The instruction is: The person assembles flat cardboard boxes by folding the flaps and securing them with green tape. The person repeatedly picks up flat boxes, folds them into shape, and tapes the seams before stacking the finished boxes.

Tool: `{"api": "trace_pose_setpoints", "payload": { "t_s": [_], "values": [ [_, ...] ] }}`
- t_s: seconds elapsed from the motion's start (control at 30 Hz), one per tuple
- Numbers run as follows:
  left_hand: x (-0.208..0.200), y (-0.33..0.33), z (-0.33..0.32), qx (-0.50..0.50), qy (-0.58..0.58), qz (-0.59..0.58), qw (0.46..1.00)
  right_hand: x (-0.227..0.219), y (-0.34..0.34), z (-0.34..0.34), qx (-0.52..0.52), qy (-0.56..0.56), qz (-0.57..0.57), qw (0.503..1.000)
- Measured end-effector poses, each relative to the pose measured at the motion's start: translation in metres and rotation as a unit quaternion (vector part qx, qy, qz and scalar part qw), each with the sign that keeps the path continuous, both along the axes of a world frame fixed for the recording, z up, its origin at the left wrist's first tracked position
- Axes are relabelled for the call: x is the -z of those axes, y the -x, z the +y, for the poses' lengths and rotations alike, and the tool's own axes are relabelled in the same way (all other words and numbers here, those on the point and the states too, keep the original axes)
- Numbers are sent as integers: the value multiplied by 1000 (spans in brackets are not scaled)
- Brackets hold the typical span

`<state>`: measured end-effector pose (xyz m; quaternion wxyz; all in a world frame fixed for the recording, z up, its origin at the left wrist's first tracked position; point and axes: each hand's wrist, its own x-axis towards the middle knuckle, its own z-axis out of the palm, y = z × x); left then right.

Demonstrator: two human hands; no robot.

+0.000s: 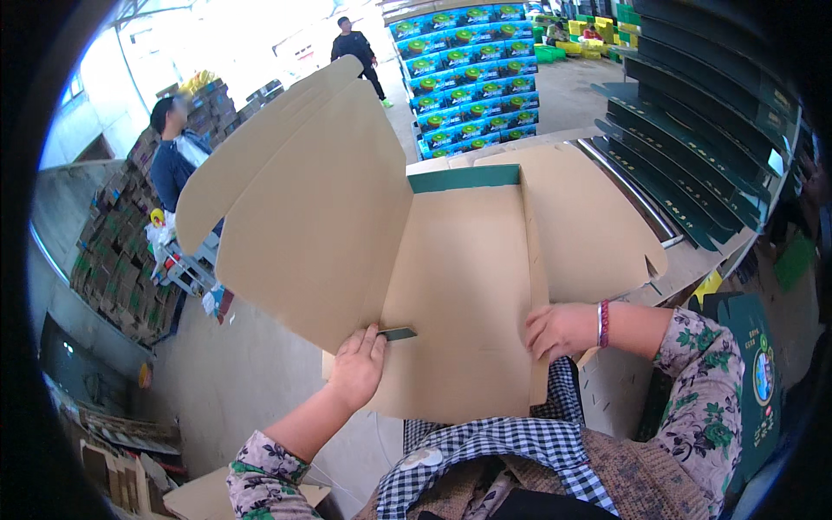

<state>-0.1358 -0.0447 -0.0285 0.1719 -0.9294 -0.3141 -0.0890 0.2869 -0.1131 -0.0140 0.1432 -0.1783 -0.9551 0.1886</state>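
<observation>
A partly folded brown cardboard box [459, 286] lies in front of me, green on its outer face. Its far wall stands up with the green side showing, and its large lid flap [316, 208] rises on the left. My left hand [357, 368] grips the near left corner, its fingers on a small green tab [398, 334]. At the near right, my right hand [562, 331] is closed over the right side wall, slightly blurred. The near edge lies flat, close to my checked apron.
Flat cardboard [589, 230] lies on the table right of the box. Dark green box blanks [676, 165] are stacked at the far right. Behind stands a tall stack of blue cartons [468, 78]. Two people [354, 48] are at the back and left, near piled boxes [121, 277].
</observation>
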Motion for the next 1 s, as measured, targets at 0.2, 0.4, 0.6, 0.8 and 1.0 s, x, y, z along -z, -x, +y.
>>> {"api": "trace_pose_setpoints", "payload": {
  "t_s": [0.2,0.4,0.6,0.8,1.0],
  "values": [
    [-32,4,-11,-13,87,78,993,6,13,-6,233,-28,37,971],
    [-55,-13,-38,-89,194,298,931,21,44,-11,369,-182,3,911],
    [-44,-3,-38,-78,188,244,948,23,47,-4,368,-164,-33,915],
    [-64,9,-8,1,198,171,965,4,41,3,327,-125,-107,931],
    [-88,-31,46,-193,513,-45,835,1,8,29,276,-19,-57,959]
  ]
}}
